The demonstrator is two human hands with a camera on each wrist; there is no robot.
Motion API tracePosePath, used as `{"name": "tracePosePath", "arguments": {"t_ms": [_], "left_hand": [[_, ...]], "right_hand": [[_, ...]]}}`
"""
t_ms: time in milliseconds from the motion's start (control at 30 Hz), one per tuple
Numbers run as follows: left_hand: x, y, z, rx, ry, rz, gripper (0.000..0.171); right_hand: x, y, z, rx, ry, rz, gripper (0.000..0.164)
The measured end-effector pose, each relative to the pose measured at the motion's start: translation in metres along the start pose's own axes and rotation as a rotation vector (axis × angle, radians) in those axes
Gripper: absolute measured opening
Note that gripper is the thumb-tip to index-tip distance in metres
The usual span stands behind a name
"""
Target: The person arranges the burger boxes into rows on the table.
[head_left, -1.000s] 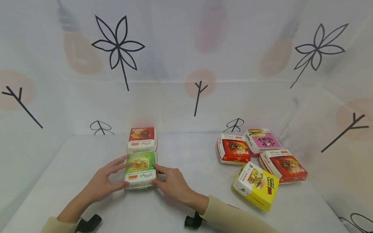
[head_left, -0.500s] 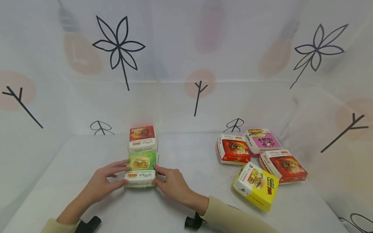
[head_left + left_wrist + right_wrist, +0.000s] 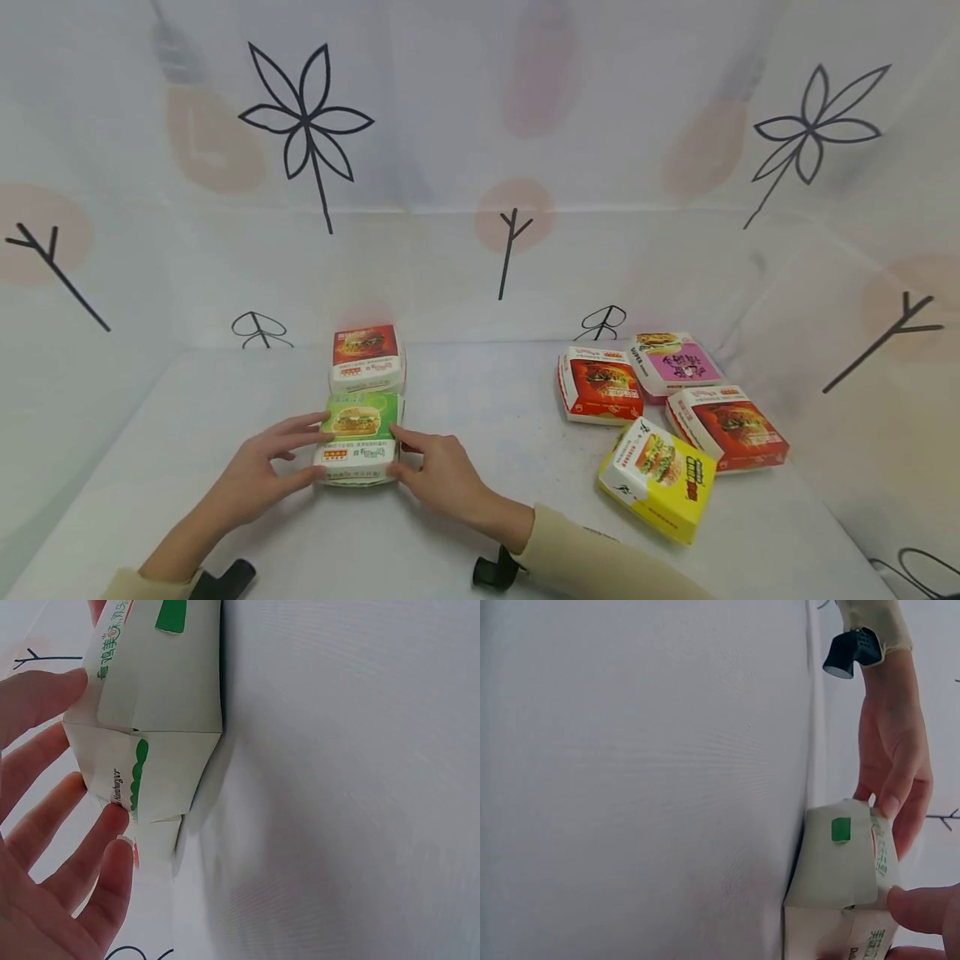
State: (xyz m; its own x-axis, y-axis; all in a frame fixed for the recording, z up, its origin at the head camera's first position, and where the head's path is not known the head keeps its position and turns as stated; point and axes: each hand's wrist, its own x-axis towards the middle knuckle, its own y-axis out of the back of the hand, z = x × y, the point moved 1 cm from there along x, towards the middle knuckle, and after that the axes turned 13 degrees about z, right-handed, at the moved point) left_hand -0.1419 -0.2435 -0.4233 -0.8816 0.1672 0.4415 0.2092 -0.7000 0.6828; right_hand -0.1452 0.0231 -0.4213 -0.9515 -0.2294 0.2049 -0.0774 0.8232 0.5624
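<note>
A green and white burger box [image 3: 357, 457] with a burger picture lies on the white tabletop, left of centre in the head view. My left hand [image 3: 251, 475] touches its left side, thumb at the near corner and fingers spread along the edge. On the opposite side, my right hand [image 3: 444, 479] rests thumb and index fingertips against the box. The left wrist view shows the box's pale end [image 3: 161, 682] beside loosely extended fingers [image 3: 79, 866]. Directly behind the green box sits a red and white burger box [image 3: 366, 358], in line with it.
To the right stand a red burger box [image 3: 600, 383], a purple and white one [image 3: 678, 365], another red one [image 3: 727, 427] and a yellow one [image 3: 660, 482], close together. A white cloth with line drawings [image 3: 450, 275] hangs behind the table.
The green box shifts slightly right, then slightly back left, with both hands staying against its sides. The red box behind it also moves a little to the right early on.
</note>
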Motion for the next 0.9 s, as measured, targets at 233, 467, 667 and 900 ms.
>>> {"name": "tracePosePath", "arguments": {"t_ms": [233, 467, 667, 900], "left_hand": [[-0.002, -0.003, -0.001, 0.011, 0.001, 0.012, 0.041], [-0.002, -0.003, -0.001, 0.004, 0.02, 0.009, 0.043], [-0.002, -0.004, 0.0, 0.001, 0.034, 0.004, 0.043], [-0.002, -0.004, 0.001, -0.002, 0.041, 0.0, 0.044]], "right_hand": [[0.001, 0.003, 0.002, 0.02, 0.007, -0.017, 0.052], [0.005, 0.009, 0.008, 0.015, 0.017, -0.033, 0.05], [0.008, 0.02, 0.012, 0.011, 0.019, -0.012, 0.048], [0.014, 0.046, 0.011, -0.01, -0.013, 0.022, 0.047]]}}
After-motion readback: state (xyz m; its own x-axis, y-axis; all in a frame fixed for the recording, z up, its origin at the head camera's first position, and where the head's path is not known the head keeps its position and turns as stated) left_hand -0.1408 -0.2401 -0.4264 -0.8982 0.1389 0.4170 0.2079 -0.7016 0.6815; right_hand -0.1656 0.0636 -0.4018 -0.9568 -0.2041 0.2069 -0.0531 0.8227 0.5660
